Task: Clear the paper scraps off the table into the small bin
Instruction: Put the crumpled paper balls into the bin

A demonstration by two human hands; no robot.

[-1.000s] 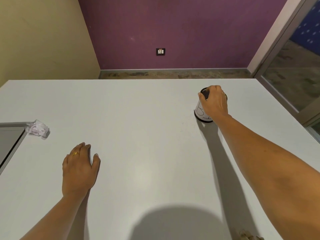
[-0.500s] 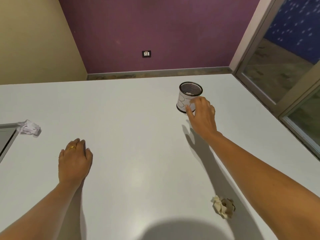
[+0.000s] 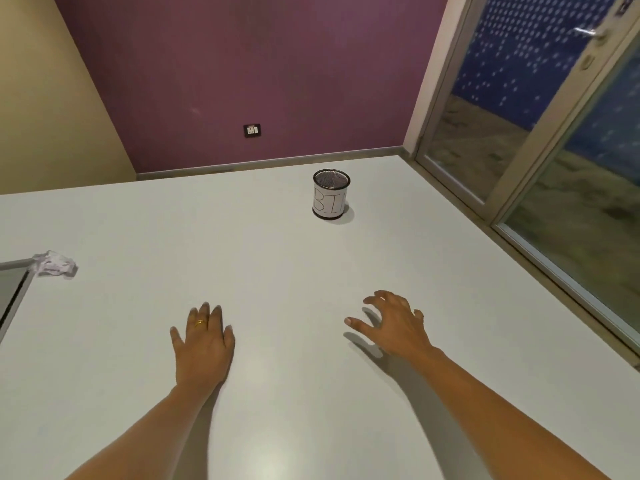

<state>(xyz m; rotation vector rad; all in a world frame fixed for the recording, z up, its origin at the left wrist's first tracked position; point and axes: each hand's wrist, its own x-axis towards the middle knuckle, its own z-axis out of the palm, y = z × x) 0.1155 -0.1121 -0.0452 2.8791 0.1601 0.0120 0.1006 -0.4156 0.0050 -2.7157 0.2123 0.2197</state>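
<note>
1. Small bin (image 3: 330,195): a white paper label is wrapped round it. Outline letters "BI" are readable; the third letter curves out of sight on the right side.
2. Bin look: black mesh cylinder with a black rim at top and base, standing upright. I can't tell what's inside.
3. Bin spot: far part of the bench (image 3: 277,271), right of centre, well apart from both my hands.
4. Paper scrap (image 3: 55,264): crumpled white ball with a faint purple tint, far left on the bench. It lies right at the corner of a grey panel (image 3: 14,289) at the left edge.
5. My left hand (image 3: 202,344): palm down flat on the bench, fingers straight and close together, gold ring (image 3: 200,322) on one finger, holding nothing.
6. My right hand (image 3: 394,327): fingers spread and slightly bent, empty, shadow under it. I can't tell if the fingertips touch the bench.
7. Hands sit apart from each other, near side of the bench.
8. Background: purple wall with a socket plate (image 3: 252,130), glass door (image 3: 554,168) on the right.
</note>
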